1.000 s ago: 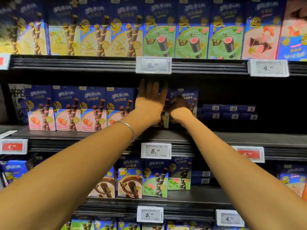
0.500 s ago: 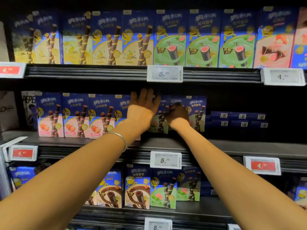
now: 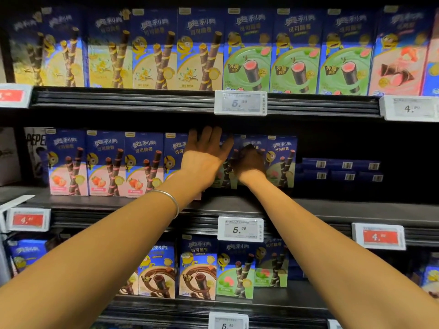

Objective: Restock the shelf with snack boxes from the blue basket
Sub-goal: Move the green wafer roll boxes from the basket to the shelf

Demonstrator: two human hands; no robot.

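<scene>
I'm not getting a clean look at the snack boxes (image 3: 281, 162) being handled: both hands are covering the ones in the middle of the row, so only slivers of green front and dark wafer sticks are showing between and beside them. They are standing upright on the middle shelf (image 3: 332, 210), just right of a row of pink boxes (image 3: 107, 165), and the last pink box is disappearing behind the left wrist. Further right, a stack of flat packs (image 3: 342, 170) is sitting deep in shadow, only its barcode labels showing. Both forearms are running out of the bottom of the view.

The left hand (image 3: 205, 157) is lying open, fingers straight and slightly spread, pressing flat against the box fronts, with a thin bracelet (image 3: 171, 200) sitting on the forearm. The right hand (image 3: 249, 163) is resting against the next box over, just beside the left, but it is sitting in dark shade with its back to me. I can't tell whether its fingers are gripping or only pushing.
</scene>
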